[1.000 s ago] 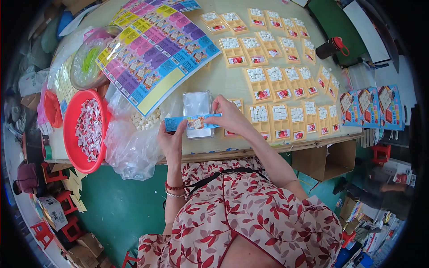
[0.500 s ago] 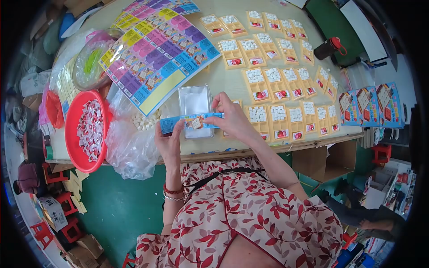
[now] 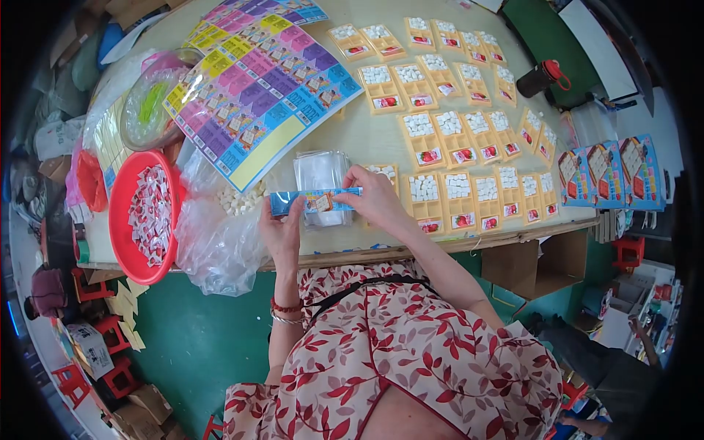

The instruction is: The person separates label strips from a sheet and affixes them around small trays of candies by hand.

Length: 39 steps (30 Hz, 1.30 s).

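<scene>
My left hand (image 3: pixel 281 233) pinches the left end of a blue printed strip (image 3: pixel 317 202) with a biscuit picture on it, thumb in front. At the strip's other end, my right hand (image 3: pixel 375 198) grips it between thumb and fingers. The strip is stretched level between both hands, above the table's front edge. Just behind it lie clear plastic sleeves (image 3: pixel 321 169), partly covered by the strip. A yellow tray (image 3: pixel 390 173) with white pieces sits beyond my right hand, partly hidden by it.
Rows of yellow trays (image 3: pixel 427 213) with white pieces and strawberry packets cover the right. Printed sheets (image 3: pixel 257 103), a red basin (image 3: pixel 115 227) of small packets and a plastic bag (image 3: pixel 220 253) lie left. A dark bottle (image 3: pixel 534 81) and blue boxes (image 3: pixel 632 176) stand right.
My right hand's raised fingers have come down to the strip's right end. The strip's left end has moved slightly right. A person at the far right has shifted position.
</scene>
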Tool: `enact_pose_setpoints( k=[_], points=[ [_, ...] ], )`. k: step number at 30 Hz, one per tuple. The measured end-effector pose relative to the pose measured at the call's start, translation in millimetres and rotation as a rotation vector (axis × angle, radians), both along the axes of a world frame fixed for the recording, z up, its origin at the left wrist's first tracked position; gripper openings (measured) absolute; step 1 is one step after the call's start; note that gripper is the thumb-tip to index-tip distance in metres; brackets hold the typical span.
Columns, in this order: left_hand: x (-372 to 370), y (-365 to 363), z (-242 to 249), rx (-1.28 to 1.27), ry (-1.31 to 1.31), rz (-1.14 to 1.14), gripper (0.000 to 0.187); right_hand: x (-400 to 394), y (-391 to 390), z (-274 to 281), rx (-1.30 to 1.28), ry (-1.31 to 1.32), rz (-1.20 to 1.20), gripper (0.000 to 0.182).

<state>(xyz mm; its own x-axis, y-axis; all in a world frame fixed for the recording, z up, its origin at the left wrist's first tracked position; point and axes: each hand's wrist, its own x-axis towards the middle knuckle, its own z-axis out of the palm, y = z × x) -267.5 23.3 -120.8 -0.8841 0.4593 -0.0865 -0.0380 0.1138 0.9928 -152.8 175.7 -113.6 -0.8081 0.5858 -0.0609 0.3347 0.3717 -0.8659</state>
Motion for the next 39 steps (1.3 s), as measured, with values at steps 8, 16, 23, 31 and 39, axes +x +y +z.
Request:
enact_pose_setpoints(
  k=[8,16,23,31,39],
  points=[
    [14.6,4.0,50.6,0.162,-0.053,0.017,0.022,16.6,2.0,71.4,-0.381,-0.08,-0.036,0.039],
    [37.6,19.1,40.4,0.395,-0.567,-0.204,0.021,66.7,19.4,26.0,-0.856,0.214,-0.114,0.033],
    [85.8,44.1,30.4,0.249,-0.661,-0.303,0.019,122.9,47.2,7.4,-0.812,0.109,-0.102,0.019],
    [104.6,46.5,-3.2,-0.159,0.243,-0.467,0.04,105.5,40.9,-26.5,-0.182,-0.12,-0.22,0.047],
    [107.5,63.4,-9.4,-0.407,0.455,-0.461,0.037,74.6,36.8,-22.5,0.084,-0.415,-0.204,0.052]
  ],
)
